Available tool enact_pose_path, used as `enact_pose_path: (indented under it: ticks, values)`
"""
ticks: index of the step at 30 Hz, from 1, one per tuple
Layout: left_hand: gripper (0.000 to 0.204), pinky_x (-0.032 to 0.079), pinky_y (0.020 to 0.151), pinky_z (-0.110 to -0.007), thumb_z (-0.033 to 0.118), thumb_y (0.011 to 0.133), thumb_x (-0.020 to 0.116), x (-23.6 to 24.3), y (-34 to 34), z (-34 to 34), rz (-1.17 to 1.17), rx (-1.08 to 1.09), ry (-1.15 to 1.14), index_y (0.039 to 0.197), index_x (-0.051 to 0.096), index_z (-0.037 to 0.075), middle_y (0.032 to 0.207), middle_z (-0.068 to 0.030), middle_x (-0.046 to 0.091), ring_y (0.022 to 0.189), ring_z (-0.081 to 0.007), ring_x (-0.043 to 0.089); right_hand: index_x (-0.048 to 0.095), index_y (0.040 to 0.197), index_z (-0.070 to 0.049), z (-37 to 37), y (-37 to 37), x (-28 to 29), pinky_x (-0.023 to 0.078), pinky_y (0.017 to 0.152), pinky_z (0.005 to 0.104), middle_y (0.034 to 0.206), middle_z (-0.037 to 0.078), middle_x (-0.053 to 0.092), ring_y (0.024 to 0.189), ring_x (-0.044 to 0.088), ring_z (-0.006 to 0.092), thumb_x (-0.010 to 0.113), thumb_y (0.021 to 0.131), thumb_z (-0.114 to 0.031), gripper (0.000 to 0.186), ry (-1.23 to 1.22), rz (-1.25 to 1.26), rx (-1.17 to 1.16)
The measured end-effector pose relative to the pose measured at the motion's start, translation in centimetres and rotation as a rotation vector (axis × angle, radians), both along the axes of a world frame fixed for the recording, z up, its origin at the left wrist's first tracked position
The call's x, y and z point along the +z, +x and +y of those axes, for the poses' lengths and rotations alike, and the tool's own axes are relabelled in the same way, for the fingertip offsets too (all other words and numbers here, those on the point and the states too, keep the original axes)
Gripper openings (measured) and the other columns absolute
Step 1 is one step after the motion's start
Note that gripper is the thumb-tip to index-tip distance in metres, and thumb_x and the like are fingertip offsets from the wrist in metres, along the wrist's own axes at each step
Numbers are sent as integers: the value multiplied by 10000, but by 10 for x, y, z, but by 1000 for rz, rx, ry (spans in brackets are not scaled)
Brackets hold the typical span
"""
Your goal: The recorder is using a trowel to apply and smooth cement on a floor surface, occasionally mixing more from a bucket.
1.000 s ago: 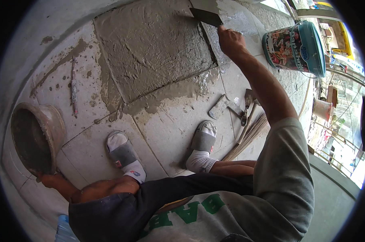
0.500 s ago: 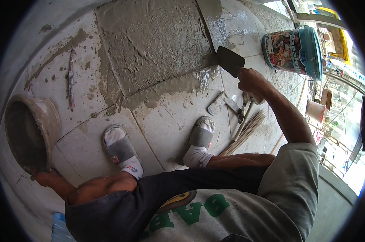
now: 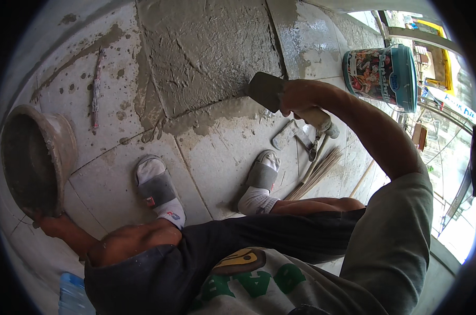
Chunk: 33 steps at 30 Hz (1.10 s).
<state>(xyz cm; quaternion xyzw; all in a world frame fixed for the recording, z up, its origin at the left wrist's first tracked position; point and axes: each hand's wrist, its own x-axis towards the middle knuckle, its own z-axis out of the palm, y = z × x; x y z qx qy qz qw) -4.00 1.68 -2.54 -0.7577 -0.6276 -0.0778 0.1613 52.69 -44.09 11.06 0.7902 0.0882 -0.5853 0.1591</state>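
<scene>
My right hand point(image 3: 301, 97) grips the wooden handle of a flat, grey metal trowel point(image 3: 265, 90), its blade at the lower edge of a square of wet grey mortar point(image 3: 206, 52) on the tiled floor. At the lower left, my left hand point(image 3: 54, 224) holds the lip of a tilted, cement-stained bucket point(image 3: 64, 144) with dark grey insides. Beyond that bucket lies a thin stick-like object point(image 3: 97, 86), spattered with grey. A scraper-like tool point(image 3: 284, 135) and a bundle of thin sticks point(image 3: 322, 173) rest right of my right foot, partly behind my forearm.
A teal printed pail point(image 3: 380, 76) stands at the upper right. A wall point(image 3: 49, 42) curves along the left. My sandalled feet point(image 3: 156, 186) are on spattered white tiles point(image 3: 196, 168). A translucent blue container point(image 3: 75, 291) sits at the lower left, and a bright street scene shows at right.
My right hand has brought the trowel down from the mortar's upper right, then leftward along its lower edge, turning the blade. My left hand stays on the bucket; the view has shifted slightly.
</scene>
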Motion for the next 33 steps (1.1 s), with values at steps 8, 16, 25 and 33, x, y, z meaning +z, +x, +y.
enact_pose_path:
  ticks: [8,16,25,33]
  values:
    - [373,483,906,-383,166,758,728,-12,-14,8,-142,21,-39,1099,641,43,1110,-164,645,987,-283,625,617,1019,14,-24,23,-5,540,617,372,818,142,675,627,665,232,649,729,-186,354,210,-360,666]
    - [430,486,924,-378,170,750,743,-10,13,-4,-1379,123,-141,1106,608,-28,1132,-189,626,999,-279,612,527,952,24,-144,9,-53,524,510,367,758,131,612,621,619,192,668,755,-180,317,290,-642,-165]
    - [452,488,940,-378,128,744,738,-1,59,-1,-130,-238,-79,1143,592,-25,1177,-198,608,1049,-309,614,481,1094,42,-138,-172,-141,493,806,473,916,288,632,936,625,440,614,766,-252,461,305,-844,-766]
    - [458,488,940,-380,119,739,739,3,65,4,-106,-250,-93,1148,591,-21,1176,-200,608,1053,-313,614,430,944,33,-64,-184,-147,515,447,390,683,161,584,517,611,256,583,819,-144,265,561,-891,-807]
